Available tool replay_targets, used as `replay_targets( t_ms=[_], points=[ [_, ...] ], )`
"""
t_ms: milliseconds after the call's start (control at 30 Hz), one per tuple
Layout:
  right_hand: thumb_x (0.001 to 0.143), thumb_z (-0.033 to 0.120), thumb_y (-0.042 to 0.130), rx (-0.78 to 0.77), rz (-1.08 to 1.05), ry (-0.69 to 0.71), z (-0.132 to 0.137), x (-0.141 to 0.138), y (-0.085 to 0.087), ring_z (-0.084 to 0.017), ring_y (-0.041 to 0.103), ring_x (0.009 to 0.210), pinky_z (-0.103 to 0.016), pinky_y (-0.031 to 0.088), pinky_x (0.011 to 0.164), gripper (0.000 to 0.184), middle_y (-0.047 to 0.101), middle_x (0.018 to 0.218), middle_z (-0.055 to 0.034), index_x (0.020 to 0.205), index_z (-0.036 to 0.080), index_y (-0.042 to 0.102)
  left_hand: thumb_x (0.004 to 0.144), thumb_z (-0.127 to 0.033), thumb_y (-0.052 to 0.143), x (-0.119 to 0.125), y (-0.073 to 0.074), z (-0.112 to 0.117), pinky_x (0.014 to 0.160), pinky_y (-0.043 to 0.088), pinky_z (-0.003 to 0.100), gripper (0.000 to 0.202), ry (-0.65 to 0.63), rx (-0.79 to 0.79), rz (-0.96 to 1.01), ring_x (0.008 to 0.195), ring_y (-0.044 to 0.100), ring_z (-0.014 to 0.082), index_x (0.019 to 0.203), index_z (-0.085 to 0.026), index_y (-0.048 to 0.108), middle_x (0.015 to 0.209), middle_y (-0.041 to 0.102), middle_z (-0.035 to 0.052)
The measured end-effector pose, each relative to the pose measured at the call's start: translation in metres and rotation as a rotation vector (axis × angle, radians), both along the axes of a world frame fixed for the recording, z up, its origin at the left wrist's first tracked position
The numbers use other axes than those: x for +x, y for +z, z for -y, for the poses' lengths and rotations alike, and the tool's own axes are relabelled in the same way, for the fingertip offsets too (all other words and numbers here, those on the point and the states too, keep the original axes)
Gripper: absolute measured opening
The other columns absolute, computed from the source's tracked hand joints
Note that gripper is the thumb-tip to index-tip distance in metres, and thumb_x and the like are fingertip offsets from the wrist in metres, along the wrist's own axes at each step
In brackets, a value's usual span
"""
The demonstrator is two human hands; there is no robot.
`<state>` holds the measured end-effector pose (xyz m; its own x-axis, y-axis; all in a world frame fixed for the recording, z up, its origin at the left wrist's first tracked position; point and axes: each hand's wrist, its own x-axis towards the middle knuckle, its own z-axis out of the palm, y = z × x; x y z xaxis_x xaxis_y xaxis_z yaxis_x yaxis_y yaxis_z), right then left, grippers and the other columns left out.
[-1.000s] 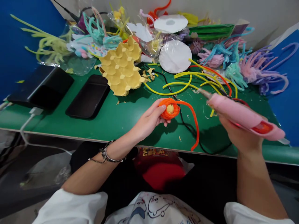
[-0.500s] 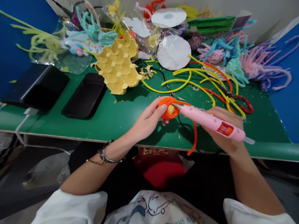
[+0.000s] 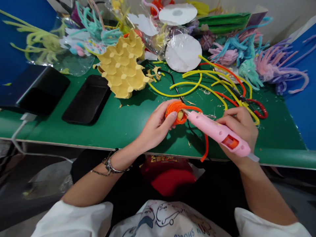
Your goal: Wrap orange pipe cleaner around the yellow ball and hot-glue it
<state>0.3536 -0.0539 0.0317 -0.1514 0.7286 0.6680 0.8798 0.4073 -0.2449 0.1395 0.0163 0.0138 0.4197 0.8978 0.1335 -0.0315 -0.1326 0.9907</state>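
My left hand is closed around a coil of orange pipe cleaner, thumb across its front. A small tan piece shows in the middle of the coil, and one loose orange end hangs down to the right. My right hand grips a pink hot glue gun, with a clear glue stick poking out of its rear. The metal nozzle points at the coil's centre, at or very near the tan piece. Some right-hand fingers are hidden behind the glue gun.
Yellow pipe cleaners and red-handled pliers or scissors lie beyond my right hand. A torn yellow egg carton, a black tray and a black box stand to the left. Pastel pipe-cleaner bundles and white discs line the back.
The glue gun has tilted, its rear end coming down and to the left while the nozzle stays at the coil. My left hand and the coil have turned and shifted slightly left.
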Motion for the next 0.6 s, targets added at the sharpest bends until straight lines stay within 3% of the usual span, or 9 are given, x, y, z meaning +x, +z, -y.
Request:
replay_targets(
  t_ms=[100,300,600],
  points=[
    [0.079,0.006,0.059,0.003,0.010,-0.011,0.0009,-0.0011,0.0004,-0.013,0.055,0.069,-0.029,0.041,0.052,0.019,0.051,0.079,-0.0015,0.072,0.022,0.052,0.090,-0.036,0.056,-0.0005,-0.0003,-0.0001,0.055,0.049,0.023,0.031,0.001,-0.018,0.029,0.061,0.054,0.0086,0.114,-0.017,0.060,0.105,0.062,0.0064],
    [0.080,0.005,0.061,0.010,0.020,-0.038,0.0014,-0.0022,0.0013,-0.014,0.054,0.065,-0.030,0.038,0.049,0.026,0.051,0.075,-0.0013,0.069,0.023,0.046,0.090,-0.038,0.058,0.0002,0.0003,0.0000,0.053,0.049,0.020,0.029,-0.015,-0.045,0.091,0.060,0.053,0.0076,0.111,-0.017,0.057,0.088,0.062,0.0018],
    [0.083,0.012,0.058,-0.070,0.013,-0.086,0.0023,0.0003,0.0019,-0.012,0.051,0.061,-0.029,0.033,0.049,0.028,0.051,0.072,-0.0001,0.063,0.022,0.041,0.090,-0.042,0.058,0.0002,-0.0022,-0.0010,0.057,0.049,0.021,0.031,-0.015,-0.024,0.095,0.065,0.054,0.0088,0.110,-0.018,0.052,0.090,0.061,0.0016]
  ],
)
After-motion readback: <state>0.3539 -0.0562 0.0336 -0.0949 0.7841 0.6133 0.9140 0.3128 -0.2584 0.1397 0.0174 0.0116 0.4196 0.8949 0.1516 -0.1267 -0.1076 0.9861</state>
